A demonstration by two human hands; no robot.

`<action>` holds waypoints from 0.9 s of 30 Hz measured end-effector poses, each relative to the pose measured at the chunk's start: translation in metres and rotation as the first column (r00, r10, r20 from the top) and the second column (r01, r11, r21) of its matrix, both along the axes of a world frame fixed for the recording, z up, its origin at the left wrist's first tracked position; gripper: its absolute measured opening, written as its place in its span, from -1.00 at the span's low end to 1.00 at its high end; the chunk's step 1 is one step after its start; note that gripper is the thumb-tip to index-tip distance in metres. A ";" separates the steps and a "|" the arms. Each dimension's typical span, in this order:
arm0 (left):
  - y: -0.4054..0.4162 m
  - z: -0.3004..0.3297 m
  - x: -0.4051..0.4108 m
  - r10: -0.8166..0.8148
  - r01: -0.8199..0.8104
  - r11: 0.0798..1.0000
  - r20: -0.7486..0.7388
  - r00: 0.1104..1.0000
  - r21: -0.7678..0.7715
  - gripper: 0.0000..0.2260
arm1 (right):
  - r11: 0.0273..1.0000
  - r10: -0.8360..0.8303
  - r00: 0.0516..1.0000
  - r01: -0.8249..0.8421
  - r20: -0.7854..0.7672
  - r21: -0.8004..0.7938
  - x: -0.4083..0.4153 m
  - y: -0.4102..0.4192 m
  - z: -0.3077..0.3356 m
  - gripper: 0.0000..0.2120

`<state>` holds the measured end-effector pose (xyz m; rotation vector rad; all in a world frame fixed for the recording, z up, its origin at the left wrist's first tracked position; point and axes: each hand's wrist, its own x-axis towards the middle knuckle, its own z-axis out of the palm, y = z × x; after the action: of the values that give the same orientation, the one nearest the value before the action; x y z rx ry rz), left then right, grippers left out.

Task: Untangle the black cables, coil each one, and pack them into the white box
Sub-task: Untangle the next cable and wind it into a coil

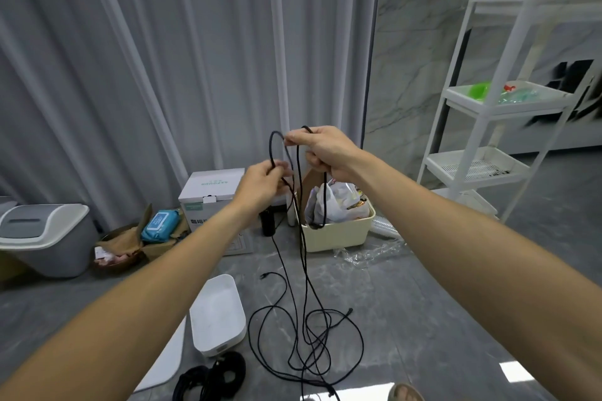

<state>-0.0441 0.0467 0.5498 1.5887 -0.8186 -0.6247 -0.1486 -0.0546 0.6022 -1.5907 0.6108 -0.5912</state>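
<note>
Nearest the camera, at the bottom edge, coiled black cables (211,376) lie bundled on the grey floor (423,319), just beside the white lid (163,365) and the short end of the white box (217,316). The box sits open with nothing visible inside it. To its right a loose black cable (306,332) sprawls in overlapping loops on the floor, two plug ends showing, with strands rising straight up to the hands. A toe of a foot (405,392) shows at the bottom right. Both bare forearms reach forward, hands raised in mid air. Left hand (260,184) has fingers curled, pinching the cable at the bottom of a small loop. Right hand (321,150) is slightly higher, thumb and forefinger pinching the top of the same loop, other fingers curled round a strand that hangs down in a long bight. Behind the hands: a cream bin (338,233) stuffed with plastic bags, a white cardboard box (208,194), a blue wipes pack (159,225) on brown paper, a small dark cylinder on the floor. Grey-white lidded trash can (45,238) far left. White shelf rack (495,101) at right with green items on one tier. Grey curtain (163,58) and marble wall behind.
</note>
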 end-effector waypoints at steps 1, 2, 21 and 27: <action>-0.001 0.004 0.004 0.011 -0.012 0.999 -0.034 0.999 -0.033 -0.85 | 1.000 0.001 1.000 -0.001 -0.025 -0.006 -0.002 -0.002 -0.004 -0.72; -0.001 0.008 0.008 0.019 -0.023 0.998 -0.060 0.998 -0.061 -0.85 | 1.000 0.001 0.999 -0.002 -0.053 -0.013 -0.004 -0.003 -0.009 -0.73; -0.002 0.074 0.026 -0.005 -0.111 0.930 -0.315 0.949 -0.350 -0.95 | 1.000 0.009 0.993 -0.012 -0.119 -0.025 0.004 -0.004 -0.034 -0.82; 0.006 0.048 0.015 -0.050 -0.009 0.983 -0.317 0.947 -0.183 -0.52 | 0.995 0.050 0.997 -0.054 -0.054 -0.081 0.014 0.000 -0.003 -0.86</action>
<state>-0.0288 0.0532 0.5982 1.2704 -0.6295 -0.7770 -0.1347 -0.0546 0.5992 -1.6990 0.5880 -0.5441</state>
